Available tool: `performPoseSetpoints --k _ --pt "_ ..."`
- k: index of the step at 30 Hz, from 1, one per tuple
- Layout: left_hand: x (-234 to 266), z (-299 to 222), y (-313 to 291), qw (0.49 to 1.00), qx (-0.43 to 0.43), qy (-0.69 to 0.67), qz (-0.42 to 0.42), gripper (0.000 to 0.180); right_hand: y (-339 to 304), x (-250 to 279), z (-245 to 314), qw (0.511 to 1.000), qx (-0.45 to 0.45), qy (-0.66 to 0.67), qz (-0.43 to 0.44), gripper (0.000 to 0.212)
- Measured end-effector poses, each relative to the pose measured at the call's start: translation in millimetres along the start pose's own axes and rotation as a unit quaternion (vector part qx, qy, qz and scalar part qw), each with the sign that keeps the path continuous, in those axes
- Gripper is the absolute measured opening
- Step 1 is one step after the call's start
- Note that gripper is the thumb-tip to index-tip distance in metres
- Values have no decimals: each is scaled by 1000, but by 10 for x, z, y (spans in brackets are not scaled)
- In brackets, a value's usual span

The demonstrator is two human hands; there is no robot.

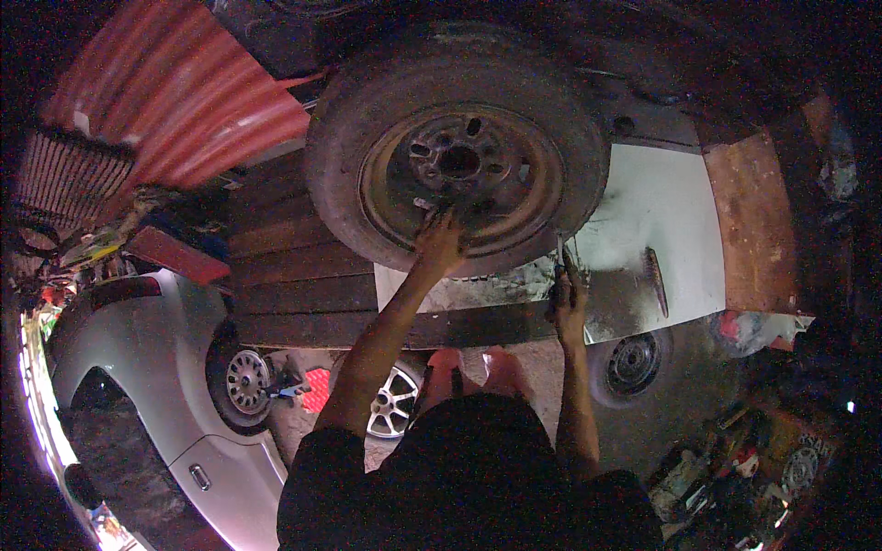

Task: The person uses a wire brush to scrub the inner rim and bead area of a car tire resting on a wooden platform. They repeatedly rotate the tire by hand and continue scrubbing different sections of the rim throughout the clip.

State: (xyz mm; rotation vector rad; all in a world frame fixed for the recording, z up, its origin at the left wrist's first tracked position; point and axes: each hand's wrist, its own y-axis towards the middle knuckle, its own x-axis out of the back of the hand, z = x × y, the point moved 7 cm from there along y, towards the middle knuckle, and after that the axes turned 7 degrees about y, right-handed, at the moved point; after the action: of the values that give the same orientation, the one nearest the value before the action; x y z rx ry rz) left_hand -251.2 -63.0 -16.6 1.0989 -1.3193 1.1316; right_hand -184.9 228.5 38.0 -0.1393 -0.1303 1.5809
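A dusty tyre [340, 165] mounted on a rusty steel wheel rim [514, 234] lies on the bench in front of me. My left hand [443, 241] reaches over the near side of the rim, its fingers curled at the inner edge and partly lost in the dark. Beside the tyre's near right edge, my right hand [569, 298] is closed round the dark handle of a hand tool [560, 246]. The tool's thin metal tip points at the tyre; its exact kind is unclear. A long, narrow dark bar [656, 280] rests on the stained white sheet [684, 220] to the right.
Dark planks [285, 275] form the bench top. A silver car [175, 367] stands at the left, near a spoked wheel [395, 404] on the floor. Another wheel [632, 363] lies at the right, with clutter [726, 468] beyond. Red corrugated sheeting [193, 101] is at the back left.
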Motion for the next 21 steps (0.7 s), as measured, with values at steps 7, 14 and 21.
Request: performPoseSetpoints --k 7,14,21 --pt "-8 -153 185 993 83 13 78 76 20 -100 38 999 28 21 26 52" --pt "-209 -48 -159 976 60 -166 -129 79 77 -263 40 998 25 -24 61 48" --pt "688 417 -827 974 74 -86 -196 78 452 -1002 -501 951 234 -176 99 49"
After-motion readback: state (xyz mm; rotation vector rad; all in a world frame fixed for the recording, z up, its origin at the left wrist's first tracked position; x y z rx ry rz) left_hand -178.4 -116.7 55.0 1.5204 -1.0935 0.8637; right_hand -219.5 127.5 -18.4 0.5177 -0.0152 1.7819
